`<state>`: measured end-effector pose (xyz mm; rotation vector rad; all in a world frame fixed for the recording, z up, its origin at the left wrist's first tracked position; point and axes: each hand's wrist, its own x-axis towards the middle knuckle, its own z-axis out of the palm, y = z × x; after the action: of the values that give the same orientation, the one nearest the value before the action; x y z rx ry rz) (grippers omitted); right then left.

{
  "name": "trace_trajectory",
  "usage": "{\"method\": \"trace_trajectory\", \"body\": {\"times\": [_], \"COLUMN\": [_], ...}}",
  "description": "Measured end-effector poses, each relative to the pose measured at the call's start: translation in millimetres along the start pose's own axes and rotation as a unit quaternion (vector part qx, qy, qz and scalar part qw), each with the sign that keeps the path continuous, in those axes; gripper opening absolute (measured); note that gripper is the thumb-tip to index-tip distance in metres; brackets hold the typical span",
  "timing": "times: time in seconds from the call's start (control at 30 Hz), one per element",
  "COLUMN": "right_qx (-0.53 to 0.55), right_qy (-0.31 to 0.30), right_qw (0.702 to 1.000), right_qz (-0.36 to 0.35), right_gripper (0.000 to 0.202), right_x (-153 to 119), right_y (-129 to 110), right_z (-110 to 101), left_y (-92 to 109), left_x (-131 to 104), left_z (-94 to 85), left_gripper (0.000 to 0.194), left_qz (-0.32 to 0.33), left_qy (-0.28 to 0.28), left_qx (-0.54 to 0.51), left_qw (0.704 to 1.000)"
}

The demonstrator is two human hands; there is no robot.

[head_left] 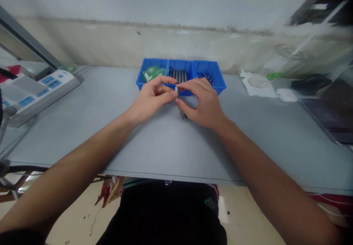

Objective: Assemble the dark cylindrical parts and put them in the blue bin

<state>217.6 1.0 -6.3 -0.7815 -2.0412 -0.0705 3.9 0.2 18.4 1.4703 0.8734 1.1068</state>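
My left hand (156,96) and my right hand (205,101) meet in front of the blue bins, above the grey table (162,146). Between their fingertips is a small whitish piece (176,89), too small to name. Thumb and fingers of each hand are pinched around it. Partly covered by my right hand, some small dark metallic parts (184,115) lie on the table. The left blue bin (140,76) holds a green plastic bag (154,72) with white pieces. Dark grey bars (179,76) lie in the middle bin, and small metal parts (205,76) in the right one.
A white device with blue panels (41,90) stands at the left. On the right are a paper with a round item (257,83), a white case (286,95), a green object (274,76) and a dark tablet-like slab (328,118). A wall (176,41) rises behind the bins.
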Motion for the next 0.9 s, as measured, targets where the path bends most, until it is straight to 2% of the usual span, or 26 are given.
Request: {"method": "trace_trajectory", "body": {"times": [0.27, 0.43, 0.57, 0.73, 0.9], "right_qx": [0.02, 0.007, 0.008, -0.001, 0.015], "right_qy": [0.022, 0.001, 0.006, -0.011, 0.01], "right_qw": [0.999, 1.0, 1.0, 1.0, 1.0], "right_qz": [-0.043, -0.016, -0.023, -0.009, -0.025], "right_gripper": [0.02, 0.024, 0.025, 0.023, 0.024], "right_x": [0.8, -0.5, -1.8, -1.6, 0.2], "right_y": [-0.9, -0.1, 0.5, -0.8, -3.1], "right_z": [4.9, 6.1, 6.4, 3.6, 1.6], "left_y": [-1.3, 1.8, 2.9, 0.9, 0.3], "left_x": [1.6, 0.9, 0.1, -0.3, -0.8], "left_z": [-3.2, -3.0, -3.1, -1.8, -0.2], "left_gripper": [0.044, 0.041, 0.041, 0.032, 0.033], "left_qz": [-0.014, -0.029, -0.038, -0.029, -0.012], "left_qy": [-0.013, -0.021, -0.024, -0.031, -0.032], "left_qx": [-0.015, -0.026, -0.032, -0.006, 0.002], "left_qw": [1.0, 0.999, 0.998, 0.999, 0.999]}}
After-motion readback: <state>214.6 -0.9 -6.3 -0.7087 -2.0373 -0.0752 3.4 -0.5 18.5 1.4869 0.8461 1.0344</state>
